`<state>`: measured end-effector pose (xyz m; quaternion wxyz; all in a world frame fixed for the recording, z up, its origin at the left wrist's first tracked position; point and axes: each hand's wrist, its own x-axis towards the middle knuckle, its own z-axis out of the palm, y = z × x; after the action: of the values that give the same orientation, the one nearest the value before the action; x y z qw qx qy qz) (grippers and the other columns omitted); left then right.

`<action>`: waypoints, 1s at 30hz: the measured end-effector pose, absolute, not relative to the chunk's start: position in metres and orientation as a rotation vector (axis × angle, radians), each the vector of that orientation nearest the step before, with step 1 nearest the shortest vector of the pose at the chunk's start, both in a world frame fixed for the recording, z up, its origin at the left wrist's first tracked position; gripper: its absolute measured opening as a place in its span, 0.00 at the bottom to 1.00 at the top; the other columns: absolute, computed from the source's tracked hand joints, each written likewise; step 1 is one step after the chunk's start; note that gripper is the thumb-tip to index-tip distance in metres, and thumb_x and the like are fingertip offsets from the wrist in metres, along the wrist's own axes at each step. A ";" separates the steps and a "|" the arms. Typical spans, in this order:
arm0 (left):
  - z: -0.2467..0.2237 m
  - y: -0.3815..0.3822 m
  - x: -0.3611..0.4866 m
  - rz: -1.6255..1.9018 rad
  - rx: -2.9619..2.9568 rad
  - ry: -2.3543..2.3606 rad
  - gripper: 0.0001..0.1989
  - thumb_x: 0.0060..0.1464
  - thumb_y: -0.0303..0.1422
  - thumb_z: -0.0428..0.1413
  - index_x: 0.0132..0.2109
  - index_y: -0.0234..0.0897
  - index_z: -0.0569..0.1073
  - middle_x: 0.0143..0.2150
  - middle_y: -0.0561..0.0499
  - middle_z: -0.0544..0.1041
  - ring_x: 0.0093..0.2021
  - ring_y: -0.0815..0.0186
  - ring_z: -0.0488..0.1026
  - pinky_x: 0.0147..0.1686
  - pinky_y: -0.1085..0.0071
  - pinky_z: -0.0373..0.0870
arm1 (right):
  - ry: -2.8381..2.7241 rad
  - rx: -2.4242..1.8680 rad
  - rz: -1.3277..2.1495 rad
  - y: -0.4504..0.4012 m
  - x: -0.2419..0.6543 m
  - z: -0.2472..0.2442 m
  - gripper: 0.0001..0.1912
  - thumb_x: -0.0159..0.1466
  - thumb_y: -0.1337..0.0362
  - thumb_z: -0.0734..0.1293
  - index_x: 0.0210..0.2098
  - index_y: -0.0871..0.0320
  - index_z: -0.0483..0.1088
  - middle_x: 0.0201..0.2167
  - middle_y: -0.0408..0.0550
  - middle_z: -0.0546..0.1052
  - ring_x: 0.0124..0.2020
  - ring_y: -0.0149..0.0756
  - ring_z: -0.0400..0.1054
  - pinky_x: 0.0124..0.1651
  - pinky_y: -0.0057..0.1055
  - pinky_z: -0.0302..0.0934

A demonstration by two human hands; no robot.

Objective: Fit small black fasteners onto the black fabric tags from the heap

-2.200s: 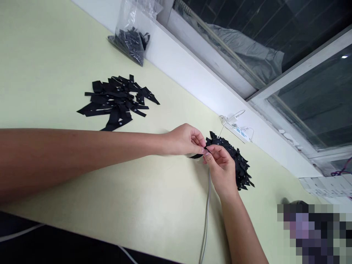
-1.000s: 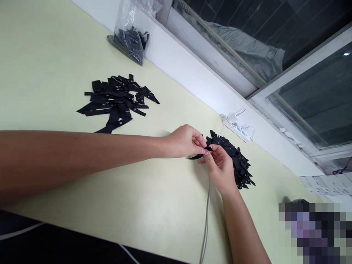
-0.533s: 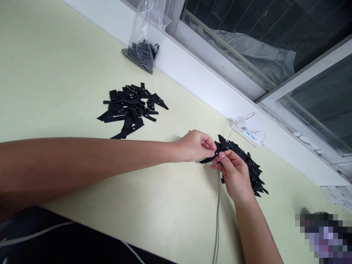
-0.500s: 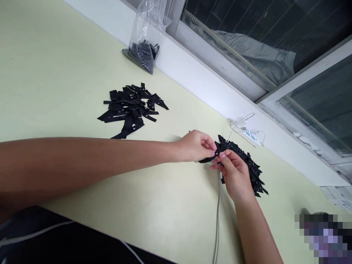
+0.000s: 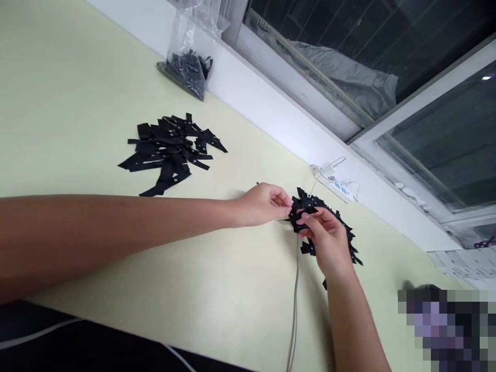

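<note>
My right hand [image 5: 327,235] pinches a short black fabric strip [image 5: 309,211] between thumb and fingers. Facing it, my left hand [image 5: 267,205] has thumb and forefinger pressed together; whatever sits in that pinch is too small to make out. A thin dark tip shows just below its fingertips. Both hands are over the near side of a heap of black fabric strips [image 5: 346,227], which my right hand partly covers. Further left on the table lies a looser pile of black strips [image 5: 166,147], several bearing small white marks.
A clear plastic bag [image 5: 186,72] with black strips inside leans at the white wall ledge. A white power strip [image 5: 339,187] with cables lies by the ledge. One pale cable [image 5: 295,305] crosses the table [image 5: 217,289] toward me. A pixelated dark object is at lower right.
The strip that spanned both hands is now at my right hand's fingertips only. My hands have drawn slightly apart. The whole view has shifted, moving the scene a little left.
</note>
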<state>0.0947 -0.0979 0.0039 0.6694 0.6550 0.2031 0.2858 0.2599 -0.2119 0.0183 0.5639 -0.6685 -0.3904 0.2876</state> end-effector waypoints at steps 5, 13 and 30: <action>0.002 -0.097 0.093 0.625 1.526 0.456 0.02 0.56 0.26 0.61 0.38 0.33 0.77 0.40 0.46 0.81 0.41 0.67 0.77 0.46 0.67 0.73 | -0.825 -1.877 0.329 -0.219 0.306 0.029 0.18 0.50 0.53 0.78 0.33 0.56 0.73 0.24 0.43 0.75 0.25 0.35 0.68 0.20 0.27 0.57; 0.004 -0.097 0.092 0.578 1.559 0.450 0.03 0.56 0.25 0.59 0.38 0.33 0.77 0.41 0.46 0.81 0.42 0.66 0.77 0.48 0.66 0.73 | -0.968 -2.444 -0.094 -0.223 0.343 0.021 0.13 0.55 0.53 0.71 0.35 0.55 0.76 0.29 0.50 0.81 0.32 0.47 0.73 0.38 0.41 0.62; 0.007 -0.094 0.083 0.584 1.875 0.432 0.08 0.52 0.25 0.56 0.41 0.39 0.70 0.41 0.51 0.73 0.38 0.66 0.68 0.38 0.68 0.66 | -1.197 -1.994 -0.087 -0.213 0.282 0.011 0.07 0.61 0.58 0.66 0.36 0.55 0.69 0.30 0.44 0.74 0.30 0.37 0.67 0.37 0.34 0.61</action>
<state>0.0835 -0.0937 0.0068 0.5357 0.7873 0.1815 0.2453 0.2821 -0.2134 0.0115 0.3957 -0.7868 -0.4724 -0.0344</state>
